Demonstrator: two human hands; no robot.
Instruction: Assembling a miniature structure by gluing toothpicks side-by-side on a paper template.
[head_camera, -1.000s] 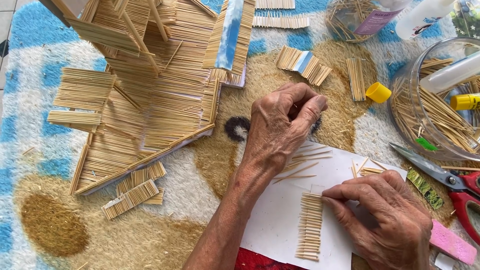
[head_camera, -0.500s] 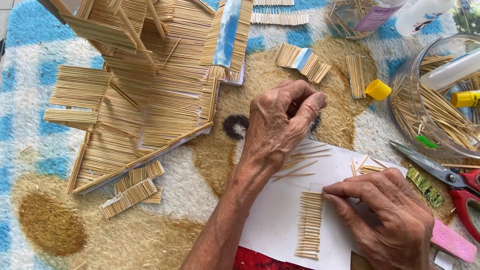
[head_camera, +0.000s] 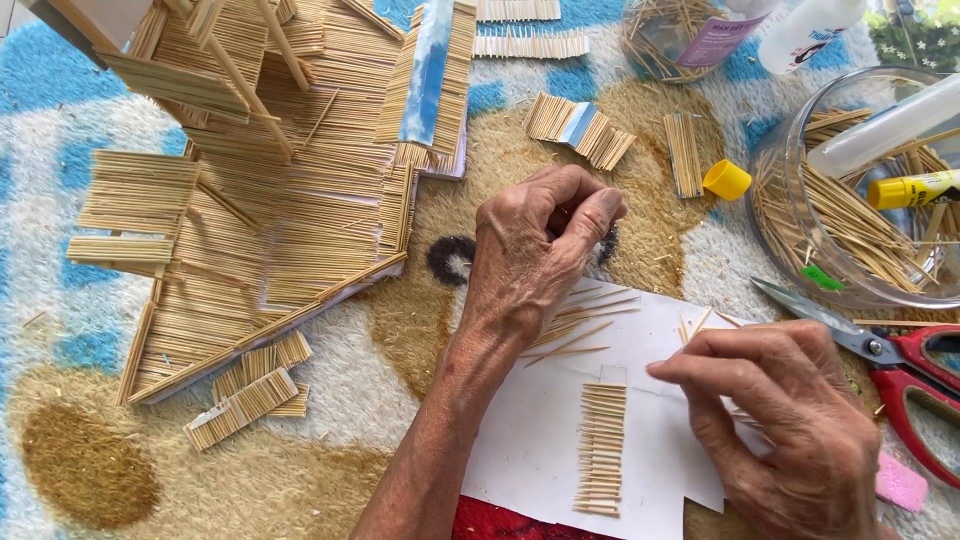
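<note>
The left hand sits at the centre of the frame with its fingers curled inward into a loose fist, thumb pressed against the forefinger; whether it pinches a stick I cannot tell. Just beneath it loose toothpicks lie scattered on the white paper sheet. The right hand rests at the lower right on that same sheet, fingers held close together and pointing left, its fingertips just above the top of a glued row of toothpicks that runs down the lower centre of the paper. Red-handled scissors lie right beside this hand. A clear jar of toothpicks fills the upper right, a yellow cap near it. A toothpick house model occupies the upper left on the patterned rug
</note>
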